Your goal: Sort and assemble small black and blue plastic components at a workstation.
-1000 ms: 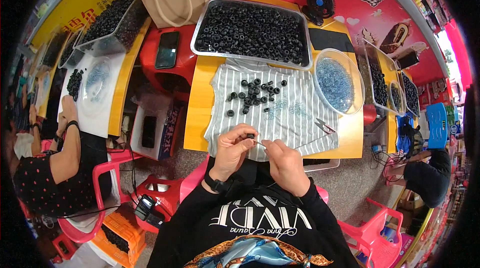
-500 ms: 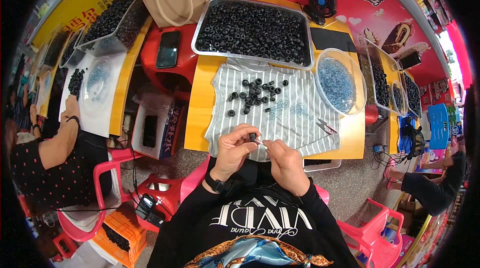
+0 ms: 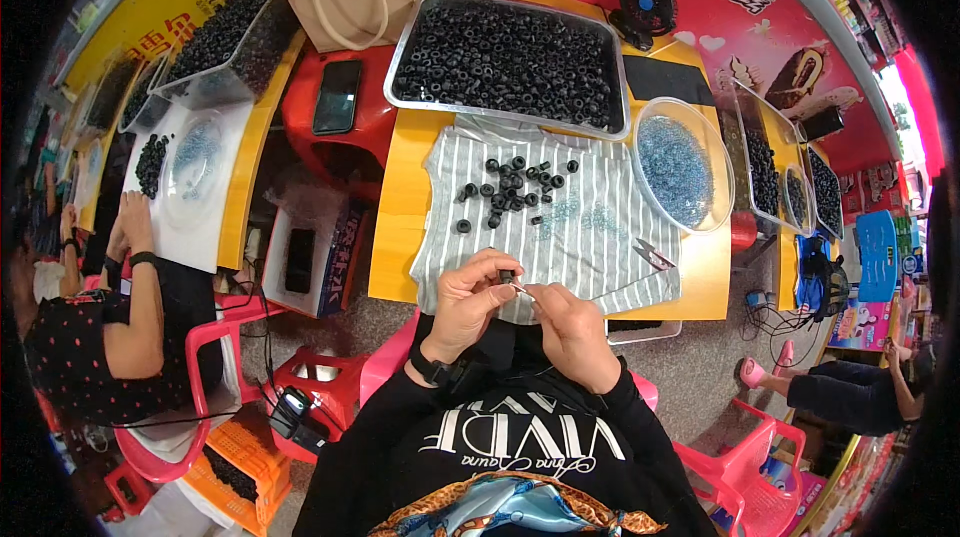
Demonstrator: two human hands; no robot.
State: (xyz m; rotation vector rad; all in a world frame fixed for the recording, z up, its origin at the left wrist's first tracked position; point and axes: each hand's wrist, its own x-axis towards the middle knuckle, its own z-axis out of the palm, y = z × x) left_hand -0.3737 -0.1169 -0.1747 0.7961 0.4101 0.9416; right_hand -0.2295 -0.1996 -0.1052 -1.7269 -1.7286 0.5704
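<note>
Near the table's front edge, my left hand (image 3: 464,303) pinches a small black ring-shaped part (image 3: 507,277) between thumb and fingertips. My right hand (image 3: 577,330) meets it from the right, its fingers closed on a thin, pale-tipped tool (image 3: 521,288) whose tip touches the part; its kind is too small to tell. Beyond both hands, a loose pile of black ring-shaped parts (image 3: 511,187) lies on a grey-and-white striped cloth (image 3: 450,262). Tiny clear-blue pieces (image 3: 598,218) are scattered beside the pile. Metal tweezers or snips (image 3: 653,255) rest on the cloth at right.
A metal tray (image 3: 625,122) full of black parts stands behind the cloth. To its right is a round tub (image 3: 722,207) of clear-blue pieces. A phone (image 3: 337,97) lies on a red stool at left. A co-worker (image 3: 95,337) sits at the left table; a pink chair (image 3: 745,457) stands at right.
My hands stay almost in place, with the black part tilted slightly. The co-worker at left has brought their hands together. The person at far right has shifted their legs and arms.
</note>
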